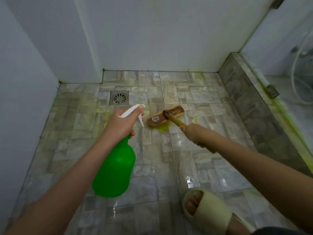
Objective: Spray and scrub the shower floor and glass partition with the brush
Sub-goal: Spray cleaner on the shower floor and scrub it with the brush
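Observation:
My left hand (121, 125) grips the neck of a green spray bottle (114, 168) with a white trigger head (133, 111), its nozzle aimed at the floor beyond. My right hand (197, 134) grips the yellow handle of a wooden scrub brush (165, 116). The brush head lies bristles-down on the wet grey tiled shower floor (194, 99), in a small patch of yellow-green liquid. The glass partition (277, 53) rises at the right, above a tiled kerb.
A square metal floor drain (119, 97) sits just behind the spray nozzle. The tiled kerb (243, 92) borders the floor on the right, with yellow-green streaks along its top. White walls close the back and left. My foot in a cream slipper (206, 212) stands at lower right.

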`<state>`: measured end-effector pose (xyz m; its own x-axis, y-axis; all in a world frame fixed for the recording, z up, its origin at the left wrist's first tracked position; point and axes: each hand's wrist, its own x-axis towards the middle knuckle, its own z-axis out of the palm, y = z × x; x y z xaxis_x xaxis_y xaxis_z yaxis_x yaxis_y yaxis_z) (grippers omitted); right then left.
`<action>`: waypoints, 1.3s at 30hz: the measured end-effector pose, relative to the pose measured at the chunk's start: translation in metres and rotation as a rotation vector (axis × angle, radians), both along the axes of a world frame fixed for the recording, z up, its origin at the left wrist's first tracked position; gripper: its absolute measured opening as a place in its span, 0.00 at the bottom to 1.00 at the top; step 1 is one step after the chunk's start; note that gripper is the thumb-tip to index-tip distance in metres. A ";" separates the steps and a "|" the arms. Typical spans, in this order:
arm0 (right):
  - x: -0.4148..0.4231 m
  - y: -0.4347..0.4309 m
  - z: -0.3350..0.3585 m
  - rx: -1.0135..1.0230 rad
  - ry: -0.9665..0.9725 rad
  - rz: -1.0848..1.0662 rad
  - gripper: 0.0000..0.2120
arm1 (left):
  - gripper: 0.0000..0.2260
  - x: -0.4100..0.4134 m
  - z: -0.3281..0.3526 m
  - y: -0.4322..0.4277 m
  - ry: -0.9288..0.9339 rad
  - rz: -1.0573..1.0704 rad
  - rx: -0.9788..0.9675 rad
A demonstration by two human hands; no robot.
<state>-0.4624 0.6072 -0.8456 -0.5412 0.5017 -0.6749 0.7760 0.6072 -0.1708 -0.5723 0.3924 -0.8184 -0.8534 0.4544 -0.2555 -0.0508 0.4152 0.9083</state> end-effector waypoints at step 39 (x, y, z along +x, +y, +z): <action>0.128 0.070 -0.059 0.128 0.179 0.259 0.27 | 0.21 0.154 -0.034 0.030 0.031 0.198 -0.043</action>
<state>-0.3347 0.6776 -0.9044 -0.7658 0.4071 -0.4978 0.5580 0.8054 -0.1997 -0.4188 0.4222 -0.8521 -0.9327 0.2660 -0.2434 -0.1080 0.4380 0.8925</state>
